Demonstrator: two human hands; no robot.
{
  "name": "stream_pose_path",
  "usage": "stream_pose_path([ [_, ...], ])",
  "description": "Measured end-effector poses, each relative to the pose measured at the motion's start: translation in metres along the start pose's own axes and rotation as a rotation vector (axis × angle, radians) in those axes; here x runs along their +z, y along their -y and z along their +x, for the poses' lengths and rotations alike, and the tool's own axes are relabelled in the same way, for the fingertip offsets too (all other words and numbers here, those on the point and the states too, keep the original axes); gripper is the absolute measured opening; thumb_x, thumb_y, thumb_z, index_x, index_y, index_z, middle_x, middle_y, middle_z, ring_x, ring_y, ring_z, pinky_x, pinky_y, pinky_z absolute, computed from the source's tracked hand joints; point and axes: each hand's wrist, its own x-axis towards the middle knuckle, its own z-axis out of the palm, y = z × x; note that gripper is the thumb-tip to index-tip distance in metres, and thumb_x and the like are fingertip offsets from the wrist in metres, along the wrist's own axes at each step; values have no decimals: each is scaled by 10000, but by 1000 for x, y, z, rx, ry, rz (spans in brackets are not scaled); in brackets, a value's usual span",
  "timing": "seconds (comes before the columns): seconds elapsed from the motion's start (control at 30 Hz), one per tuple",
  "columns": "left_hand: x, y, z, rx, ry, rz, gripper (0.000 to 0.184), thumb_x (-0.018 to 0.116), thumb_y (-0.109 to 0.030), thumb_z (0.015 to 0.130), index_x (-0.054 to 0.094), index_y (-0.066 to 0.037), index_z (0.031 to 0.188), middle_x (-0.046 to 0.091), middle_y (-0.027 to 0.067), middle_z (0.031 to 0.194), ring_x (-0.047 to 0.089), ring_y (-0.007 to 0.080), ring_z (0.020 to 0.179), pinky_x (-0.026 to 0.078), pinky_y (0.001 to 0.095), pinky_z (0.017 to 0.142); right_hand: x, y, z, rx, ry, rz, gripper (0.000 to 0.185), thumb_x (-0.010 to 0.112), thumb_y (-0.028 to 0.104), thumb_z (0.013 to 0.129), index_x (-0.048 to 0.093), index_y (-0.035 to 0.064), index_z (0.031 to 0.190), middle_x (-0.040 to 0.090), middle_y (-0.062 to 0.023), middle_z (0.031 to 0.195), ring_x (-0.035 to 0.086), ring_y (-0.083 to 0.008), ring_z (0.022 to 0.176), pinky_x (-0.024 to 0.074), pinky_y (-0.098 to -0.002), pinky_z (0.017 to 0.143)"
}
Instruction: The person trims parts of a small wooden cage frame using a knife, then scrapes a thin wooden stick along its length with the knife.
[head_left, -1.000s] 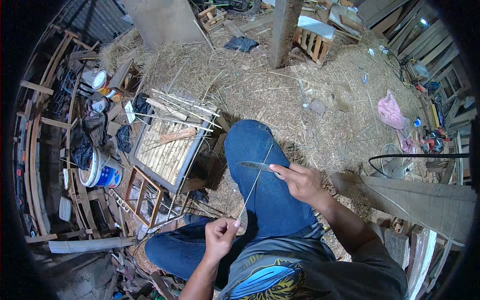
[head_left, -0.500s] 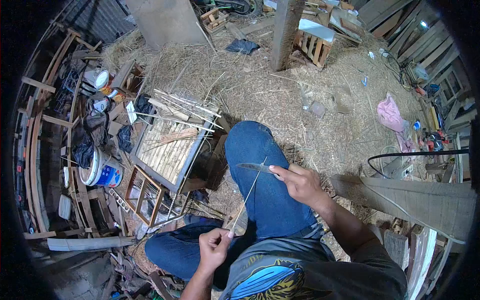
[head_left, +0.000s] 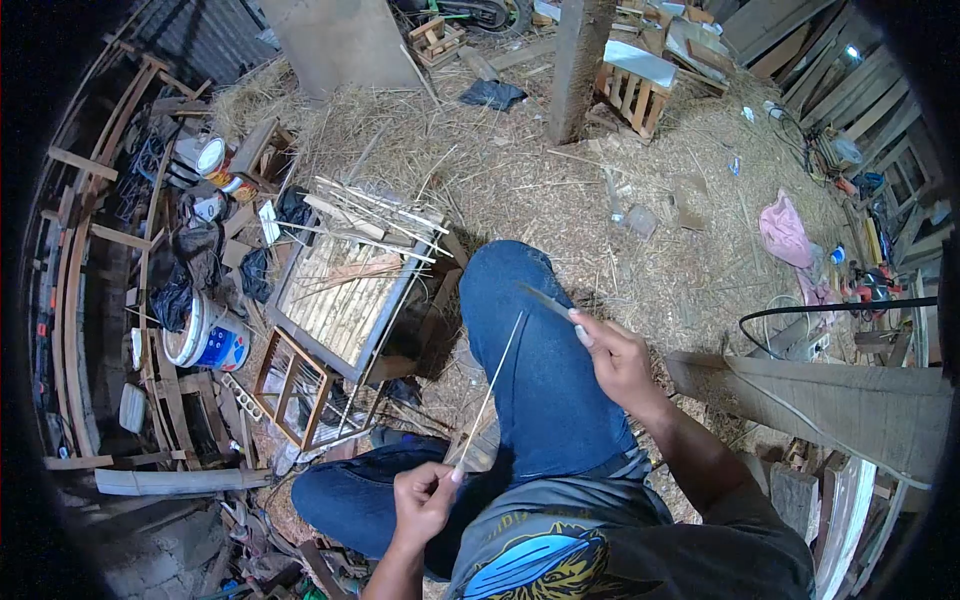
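Observation:
My left hand (head_left: 424, 498) pinches the lower end of a thin pale stick (head_left: 491, 388), which slants up across my jeans toward the raised knee. In my right hand (head_left: 614, 362) is a knife (head_left: 546, 299), gripped by the handle. Its blade points up and left over the thigh, seen nearly edge-on. The blade and the stick's far tip are apart, with the tip a little below and left of the blade.
Left of my knee stands a slatted low table (head_left: 335, 300) topped with loose thin strips. A small wooden frame (head_left: 290, 390) leans below it, near a white bucket (head_left: 207, 336). To my right lies a thick wooden beam (head_left: 810, 395). Straw and shavings cover the ground around a post (head_left: 577, 75).
My right hand has turned and lifted the knife off the stick, so the blade no longer crosses it. The left hand keeps its pinch on the stick, almost unmoved.

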Motion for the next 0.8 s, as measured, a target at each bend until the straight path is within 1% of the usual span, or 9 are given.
stream_pose_path([
  [0.1, 21, -3, 23, 60, 36, 62, 218, 729, -114, 971, 718, 23, 803, 635, -6, 622, 519, 26, 557, 380, 236, 501, -16, 18, 2, -45, 250, -236, 392, 689, 131, 948, 727, 262, 1316, 589, -56, 740, 626, -223, 577, 506, -364, 509],
  [0.13, 28, -4, 29, 99, 36, 109, 210, 726, -115, 972, 729, 28, 817, 655, 10, 629, 537, 31, 562, 393, 239, 505, -16, 18, 3, -45, 247, -242, 392, 689, 131, 948, 727, 262, 1316, 589, -56, 740, 626, -223, 577, 506, -364, 509],
  [0.17, 33, -9, 33, 93, 56, 121, 246, 725, -149, 991, 707, 21, 814, 575, -31, 626, 461, 32, 575, 344, 239, 510, -16, 17, 3, -67, 268, -268, 411, 686, 131, 940, 721, 276, 1323, 583, -51, 738, 623, -227, 575, 506, -370, 506],
  [0.4, 38, -12, 39, 77, 75, 100, 254, 718, -160, 998, 717, 26, 824, 564, -37, 626, 456, 33, 574, 340, 245, 504, -12, 12, 5, -70, 310, -315, 411, 672, 151, 937, 720, 295, 1319, 583, -44, 742, 634, -246, 583, 509, -396, 504],
  [0.47, 37, -20, 39, 49, 124, 70, 235, 694, -145, 1006, 743, 26, 853, 658, 8, 648, 535, 33, 571, 409, 235, 518, -12, 13, 7, -67, 308, -321, 406, 673, 155, 937, 722, 293, 1317, 580, -46, 740, 639, -251, 587, 509, -401, 503],
  [0.5, 35, -20, 40, 49, 125, 70, 235, 694, -145, 1006, 743, 26, 853, 658, 8, 648, 535, 33, 571, 409, 235, 518, -12, 13, 7, -49, 313, -326, 402, 677, 162, 938, 723, 295, 1314, 575, -50, 737, 644, -257, 592, 508, -406, 501],
  [0.57, 32, -18, 40, -24, 172, 13, 250, 677, -158, 1023, 747, 24, 866, 619, -18, 638, 499, 26, 564, 375, 229, 505, -11, 13, 7, -28, 317, -330, 397, 680, 168, 939, 724, 296, 1312, 571, -53, 735, 649, -263, 596, 506, -412, 500],
  [0.67, 29, -18, 38, -40, 151, -6, 251, 685, -163, 1021, 745, 28, 871, 585, -37, 628, 468, 19, 558, 343, 228, 495, -9, 11, 6, -22, 324, -331, 398, 685, 177, 938, 723, 304, 1313, 564, -59, 730, 652, -268, 599, 511, -418, 504],
  [0.8, 23, -18, 34, -69, 147, -20, 237, 688, -153, 1016, 748, 28, 876, 576, -45, 626, 467, 18, 558, 339, 232, 492, -7, 9, 5, -20, 323, -327, 405, 678, 179, 940, 717, 318, 1318, 571, -59, 743, 657, -278, 605, 521, -429, 515],
])
